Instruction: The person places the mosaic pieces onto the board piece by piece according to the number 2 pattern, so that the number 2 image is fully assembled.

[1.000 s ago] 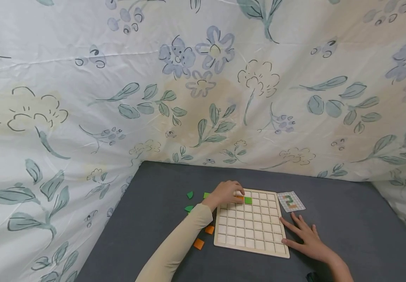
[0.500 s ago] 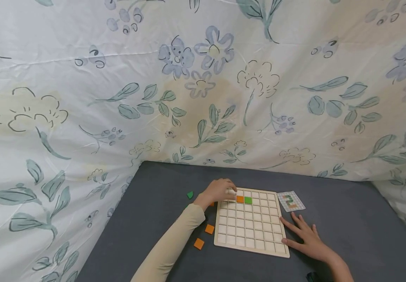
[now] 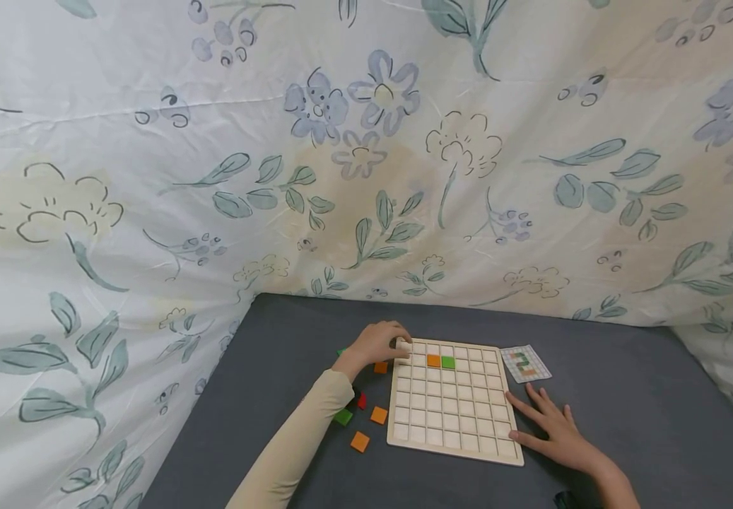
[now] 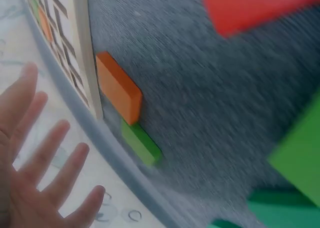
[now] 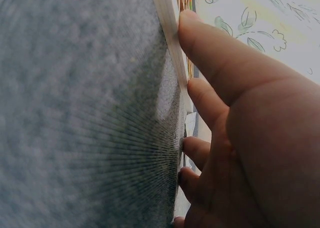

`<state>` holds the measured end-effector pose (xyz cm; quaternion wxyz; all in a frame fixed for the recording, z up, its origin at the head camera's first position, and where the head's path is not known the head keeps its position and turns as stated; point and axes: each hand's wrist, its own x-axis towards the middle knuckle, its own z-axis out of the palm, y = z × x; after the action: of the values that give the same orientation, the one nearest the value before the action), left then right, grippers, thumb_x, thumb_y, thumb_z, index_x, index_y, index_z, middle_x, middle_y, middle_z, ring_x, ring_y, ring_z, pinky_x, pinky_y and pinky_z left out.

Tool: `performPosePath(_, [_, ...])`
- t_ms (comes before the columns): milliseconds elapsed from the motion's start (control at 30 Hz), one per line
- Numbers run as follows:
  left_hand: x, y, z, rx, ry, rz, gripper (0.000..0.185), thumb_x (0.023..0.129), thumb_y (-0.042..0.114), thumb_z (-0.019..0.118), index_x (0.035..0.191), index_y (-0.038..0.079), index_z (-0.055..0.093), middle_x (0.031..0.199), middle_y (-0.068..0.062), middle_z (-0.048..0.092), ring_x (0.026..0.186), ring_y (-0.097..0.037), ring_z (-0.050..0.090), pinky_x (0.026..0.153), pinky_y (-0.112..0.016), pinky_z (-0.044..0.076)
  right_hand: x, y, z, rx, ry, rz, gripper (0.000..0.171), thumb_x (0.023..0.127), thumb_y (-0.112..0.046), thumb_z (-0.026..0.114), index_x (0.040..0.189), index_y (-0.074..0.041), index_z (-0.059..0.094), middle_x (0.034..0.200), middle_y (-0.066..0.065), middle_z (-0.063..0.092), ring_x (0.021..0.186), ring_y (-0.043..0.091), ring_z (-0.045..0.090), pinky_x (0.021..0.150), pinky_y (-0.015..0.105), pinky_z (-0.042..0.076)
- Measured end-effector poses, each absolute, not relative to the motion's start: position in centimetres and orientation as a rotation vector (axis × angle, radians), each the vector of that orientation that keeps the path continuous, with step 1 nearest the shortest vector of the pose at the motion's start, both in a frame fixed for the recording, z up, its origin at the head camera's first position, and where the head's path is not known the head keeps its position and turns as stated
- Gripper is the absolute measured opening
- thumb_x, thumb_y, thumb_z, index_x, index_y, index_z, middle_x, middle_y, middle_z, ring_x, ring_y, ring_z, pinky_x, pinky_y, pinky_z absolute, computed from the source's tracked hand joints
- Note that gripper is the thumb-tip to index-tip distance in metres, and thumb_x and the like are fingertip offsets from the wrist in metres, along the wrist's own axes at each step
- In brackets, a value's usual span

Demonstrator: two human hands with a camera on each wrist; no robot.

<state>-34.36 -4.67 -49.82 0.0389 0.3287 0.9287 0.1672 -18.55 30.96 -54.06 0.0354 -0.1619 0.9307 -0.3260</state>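
Hovering loose and empty, left hand point(image 3: 374, 345) over far-left corner of wooden grid board point(image 3: 457, 404); right hand point(image 3: 557, 435), fingers spread, touches right edge.

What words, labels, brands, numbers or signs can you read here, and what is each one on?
None can be read.
Pattern card: coloured squares on a grid; any print is too small to read.
Wooden grid board: no lettering visible.
Floral cloth: flowers and leaves, no words seen.
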Motion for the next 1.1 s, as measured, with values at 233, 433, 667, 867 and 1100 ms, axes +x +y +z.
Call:
performPosePath(233, [-34.4,-6.2,-49.8,0.982,2.853,0.515,0.033,0.085,0.036,0.066,0.115,0.022,0.065,0.127,0.001,0.055,0.117,-0.022,0.051,0.099,-0.044,0.04,-18.5,31.0,-54.1,-0.516,2.863,-1.015,0.065,0.084,-0.035,0.066,0.141,-0.019,0.041,0.146,0.034,0.018,0.13,0.061,0.006,0.087,0.081,-0.004])
performPosePath(433, [-34.5,-7.5,-49.7,0.967,2.846,0.512,0.035,0.083,0.038,0.067,0.115,0.023,0.065,0.125,0.001,0.056,0.118,-0.022,0.05,0.099,-0.043,0.041,-18.5,31.1,-54.2,-0.505,2.853,-1.029,0.065,0.084,-0.035,0.066,0.141,-0.018,0.041,0.147,0.034,0.017,0.129,0.061,0.005,0.087,0.081,-0.006])
performPosePath(667, [-34.5,-9.1,-49.6,0.987,2.806,0.542,0.037,0.081,0.038,0.069,0.115,0.021,0.065,0.123,0.001,0.056,0.115,-0.022,0.052,0.098,-0.042,0.042,-18.4,31.1,-54.3,-0.51,2.851,-1.039,0.065,0.084,-0.034,0.066,0.141,-0.017,0.041,0.147,0.033,0.016,0.129,0.061,0.005,0.086,0.081,-0.006])
performPosePath(867, [-34.5,-10.4,-49.3,0.987,2.751,0.585,0.04,0.082,0.032,0.071,0.119,0.019,0.063,0.125,-0.001,0.055,0.118,-0.023,0.05,0.099,-0.043,0.04,-18.4,31.1,-54.3,-0.506,2.86,-1.03,0.065,0.083,-0.035,0.066,0.141,-0.018,0.041,0.147,0.033,0.017,0.13,0.061,0.005,0.086,0.081,-0.005])
performPosePath(1100, [-34.6,-12.0,-49.3,0.953,2.716,0.606,0.047,0.079,0.033,0.073,0.122,0.019,0.061,0.126,0.0,0.054,0.12,-0.022,0.048,0.1,-0.042,0.04,-18.5,31.1,-54.3,-0.511,2.857,-1.028,0.065,0.084,-0.035,0.066,0.141,-0.018,0.041,0.147,0.033,0.017,0.13,0.061,0.005,0.086,0.081,-0.005])
